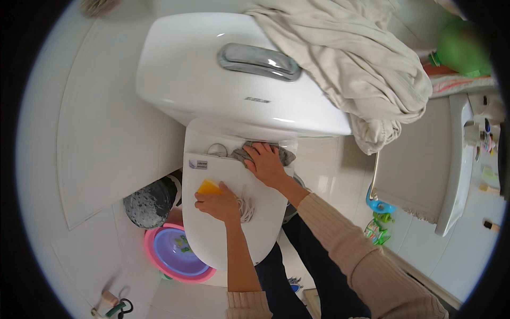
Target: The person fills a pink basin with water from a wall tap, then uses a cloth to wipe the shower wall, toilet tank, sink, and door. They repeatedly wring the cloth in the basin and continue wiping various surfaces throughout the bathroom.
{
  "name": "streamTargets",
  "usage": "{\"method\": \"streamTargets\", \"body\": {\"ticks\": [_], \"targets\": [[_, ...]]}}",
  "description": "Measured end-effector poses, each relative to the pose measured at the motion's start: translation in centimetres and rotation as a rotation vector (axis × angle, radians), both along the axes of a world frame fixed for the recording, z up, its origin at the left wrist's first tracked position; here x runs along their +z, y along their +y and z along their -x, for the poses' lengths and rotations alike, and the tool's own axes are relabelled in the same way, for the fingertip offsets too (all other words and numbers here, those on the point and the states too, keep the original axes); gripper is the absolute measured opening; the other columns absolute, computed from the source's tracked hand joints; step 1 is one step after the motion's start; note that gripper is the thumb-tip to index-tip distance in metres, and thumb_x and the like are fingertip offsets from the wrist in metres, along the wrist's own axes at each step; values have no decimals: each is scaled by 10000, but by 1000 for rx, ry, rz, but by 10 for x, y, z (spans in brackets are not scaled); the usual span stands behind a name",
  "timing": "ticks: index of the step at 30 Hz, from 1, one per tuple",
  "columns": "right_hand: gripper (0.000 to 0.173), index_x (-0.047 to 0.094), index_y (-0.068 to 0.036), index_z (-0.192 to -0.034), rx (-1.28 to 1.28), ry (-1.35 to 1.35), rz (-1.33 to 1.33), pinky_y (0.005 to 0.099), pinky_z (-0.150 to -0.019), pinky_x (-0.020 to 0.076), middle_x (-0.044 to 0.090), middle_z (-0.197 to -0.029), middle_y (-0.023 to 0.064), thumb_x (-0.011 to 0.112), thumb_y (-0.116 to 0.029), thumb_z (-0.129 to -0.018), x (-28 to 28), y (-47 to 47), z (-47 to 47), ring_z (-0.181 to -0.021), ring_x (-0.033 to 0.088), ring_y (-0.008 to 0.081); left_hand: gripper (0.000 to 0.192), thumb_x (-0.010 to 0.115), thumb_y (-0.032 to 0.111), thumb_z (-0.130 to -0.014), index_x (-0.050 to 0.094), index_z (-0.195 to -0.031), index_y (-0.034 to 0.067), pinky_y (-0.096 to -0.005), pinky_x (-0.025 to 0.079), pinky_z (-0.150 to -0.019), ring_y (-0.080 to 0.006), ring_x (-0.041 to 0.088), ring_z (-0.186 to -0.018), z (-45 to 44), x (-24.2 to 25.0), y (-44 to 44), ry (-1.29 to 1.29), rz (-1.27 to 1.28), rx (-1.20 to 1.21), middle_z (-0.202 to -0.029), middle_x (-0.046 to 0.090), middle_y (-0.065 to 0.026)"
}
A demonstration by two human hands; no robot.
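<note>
A white toilet with its lid [215,239] down stands before me. My left hand [218,202] rests on the lid with its fingers on a yellow sponge [208,186]. Beside that hand lies a bundle of white cord [247,209]. Farther back, my right hand [265,163] presses a grey cloth [285,155] against the strip behind the lid, just below the tank. A small round metal fitting [217,150] shows left of the cloth. The tank carries a chrome flush button [259,62].
Beige fabric [350,60] drapes over the tank's right side. At lower left are a purple basin [173,249] inside a pink one and a dark bucket [147,203]. A washbasin [454,167] and a green bottle [462,48] stand at right.
</note>
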State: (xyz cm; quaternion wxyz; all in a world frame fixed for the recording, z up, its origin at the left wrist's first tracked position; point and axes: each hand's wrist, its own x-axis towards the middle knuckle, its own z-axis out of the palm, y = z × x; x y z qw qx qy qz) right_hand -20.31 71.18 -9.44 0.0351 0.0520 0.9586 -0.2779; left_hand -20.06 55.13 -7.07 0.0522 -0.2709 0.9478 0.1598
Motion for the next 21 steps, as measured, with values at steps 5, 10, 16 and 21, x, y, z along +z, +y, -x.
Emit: {"method": "streamTargets", "body": {"ticks": [5,10,16,21], "targets": [[353,596,-108,-1176,-90,-172,-122,475,-937,367,536,-1220,75,625,-231,-846,-16,60,-33,-1129,478,289,698,728,184,-713,349,-1215,-119,-464,468,-883,-427,515,-1020,11,0,-12,6,-162,102,-1092,466,-290],[221,619,-20,-1010,-302,-109,-3,448,-753,481,633,-950,175,606,-71,-796,-32,184,-124,-816,593,380,676,721,146,-694,352,-1199,-111,-460,468,-890,-431,515,-1018,18,-3,-20,41,-179,26,-1091,481,-286],[418,571,-42,-1204,-160,346,235,415,-862,470,584,-1083,193,662,-88,-799,49,102,-91,-997,561,355,615,728,98,-698,391,-1172,-101,-413,479,-873,-353,542,-986,23,3,-31,196,-505,124,-1107,503,-226],[357,559,-34,-1143,31,200,306,439,-925,419,591,-1027,209,638,-189,-831,26,16,-13,-937,559,379,534,701,109,-785,409,-1198,-61,-356,496,-827,-258,570,-946,13,46,2,54,-1017,402,-1128,522,-152]]}}
